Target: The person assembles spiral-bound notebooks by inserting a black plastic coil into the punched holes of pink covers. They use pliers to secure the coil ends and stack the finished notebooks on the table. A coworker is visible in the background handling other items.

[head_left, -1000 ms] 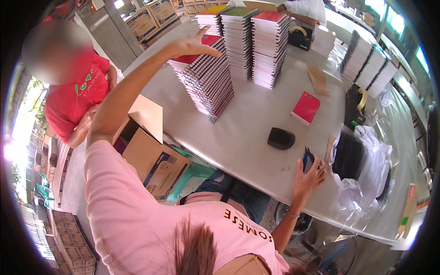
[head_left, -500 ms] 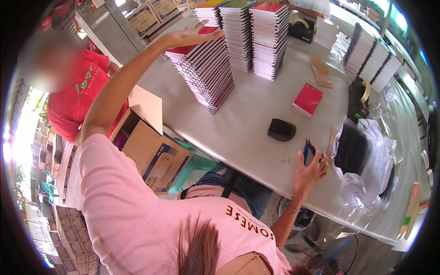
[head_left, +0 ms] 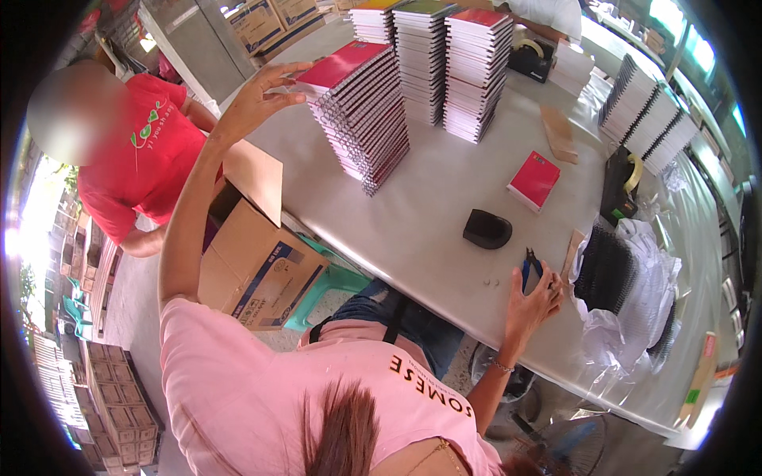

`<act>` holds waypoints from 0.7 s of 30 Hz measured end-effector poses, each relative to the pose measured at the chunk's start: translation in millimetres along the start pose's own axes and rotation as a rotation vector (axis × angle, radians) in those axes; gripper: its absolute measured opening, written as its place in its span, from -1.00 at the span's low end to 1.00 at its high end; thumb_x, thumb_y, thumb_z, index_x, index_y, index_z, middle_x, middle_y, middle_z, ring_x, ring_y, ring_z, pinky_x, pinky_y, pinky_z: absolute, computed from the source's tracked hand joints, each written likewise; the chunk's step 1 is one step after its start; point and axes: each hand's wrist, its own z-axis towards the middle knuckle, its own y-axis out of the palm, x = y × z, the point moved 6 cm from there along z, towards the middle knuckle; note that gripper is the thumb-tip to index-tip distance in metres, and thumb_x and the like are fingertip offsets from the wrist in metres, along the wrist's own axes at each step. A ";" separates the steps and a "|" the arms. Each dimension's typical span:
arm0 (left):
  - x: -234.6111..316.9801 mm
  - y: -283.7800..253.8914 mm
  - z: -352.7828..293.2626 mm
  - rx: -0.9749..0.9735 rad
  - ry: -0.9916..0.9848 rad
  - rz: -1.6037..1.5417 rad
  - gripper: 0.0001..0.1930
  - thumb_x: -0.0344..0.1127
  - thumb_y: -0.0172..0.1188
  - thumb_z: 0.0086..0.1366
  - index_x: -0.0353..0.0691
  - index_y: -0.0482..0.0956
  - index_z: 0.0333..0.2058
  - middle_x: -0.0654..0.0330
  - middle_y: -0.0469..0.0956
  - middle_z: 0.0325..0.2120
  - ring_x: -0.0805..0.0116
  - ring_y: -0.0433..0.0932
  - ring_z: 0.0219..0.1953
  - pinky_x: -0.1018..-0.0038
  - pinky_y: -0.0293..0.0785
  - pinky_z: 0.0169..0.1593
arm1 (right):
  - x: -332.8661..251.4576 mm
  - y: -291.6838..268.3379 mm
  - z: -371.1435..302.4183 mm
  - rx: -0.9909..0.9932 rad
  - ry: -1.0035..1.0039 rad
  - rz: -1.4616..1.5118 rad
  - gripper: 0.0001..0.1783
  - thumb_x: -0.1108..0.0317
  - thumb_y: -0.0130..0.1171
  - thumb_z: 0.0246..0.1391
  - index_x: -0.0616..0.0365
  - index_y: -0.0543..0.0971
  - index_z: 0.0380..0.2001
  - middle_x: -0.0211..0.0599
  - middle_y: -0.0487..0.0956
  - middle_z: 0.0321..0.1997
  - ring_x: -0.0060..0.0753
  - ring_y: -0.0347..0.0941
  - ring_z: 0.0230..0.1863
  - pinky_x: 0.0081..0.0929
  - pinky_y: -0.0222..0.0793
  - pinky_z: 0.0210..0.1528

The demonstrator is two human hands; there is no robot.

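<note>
A tall stack of spiral-bound notebooks with red covers (head_left: pixel 373 119) stands on the table's left part. My left hand (head_left: pixel 258 99) is at the upper left side of this stack, fingers apart, the tips at or very near the top notebooks' edge. Near the front edge of the table, my right hand (head_left: pixel 536 305) is closed round the handles of blue-handled pliers (head_left: pixel 533 266), jaws pointing away from me. A black rounded object (head_left: pixel 487 228) and a small red notebook (head_left: pixel 533 181) lie beyond it. Small bits of something (head_left: pixel 492 282) lie left of my right hand.
Taller notebook stacks (head_left: pixel 476 79) stand behind. To the right are a tape dispenser (head_left: pixel 621 186), black spiral coils (head_left: pixel 603 270) in white wrapping and more notebooks (head_left: pixel 643 111). An open carton (head_left: pixel 266 266) sits at the left on a green stool (head_left: pixel 337 287). A person in red (head_left: pixel 151 159) is beside it.
My left hand has drawn back leftward from across the top of the red notebook stack to its side. The right hand stays on the pliers. The person in red has shifted slightly.
</note>
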 end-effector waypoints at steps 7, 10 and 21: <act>-19.9 8.2 6.1 -0.031 -0.005 -0.243 -0.50 -0.29 0.26 0.30 -0.13 0.45 0.21 0.26 0.48 0.15 0.46 0.54 -0.02 0.48 0.43 0.15 | -2.8 -3.0 -0.9 -0.020 0.012 0.018 -0.35 -0.06 0.30 0.02 -0.08 0.45 0.16 -0.21 0.37 0.22 -0.09 0.16 0.32 -0.07 -0.02 0.37; -24.9 10.7 10.3 -0.059 -0.010 -0.215 -0.50 -0.37 0.20 0.32 -0.20 0.40 0.23 0.27 0.44 0.20 0.51 0.51 -0.04 0.48 0.44 0.14 | -1.5 -1.1 -1.0 -0.008 0.013 0.011 -0.34 -0.07 0.31 0.01 -0.09 0.46 0.15 -0.21 0.37 0.22 -0.09 0.15 0.32 -0.07 -0.02 0.37; -30.7 18.4 12.9 0.028 0.046 -0.244 -0.52 -0.37 0.17 0.36 -0.20 0.39 0.23 0.21 0.41 0.21 0.50 0.51 -0.08 0.50 0.49 0.08 | -0.5 -0.1 0.0 -0.022 0.022 0.019 -0.34 -0.08 0.31 0.01 -0.09 0.46 0.16 -0.19 0.36 0.23 -0.07 0.15 0.34 -0.05 -0.07 0.39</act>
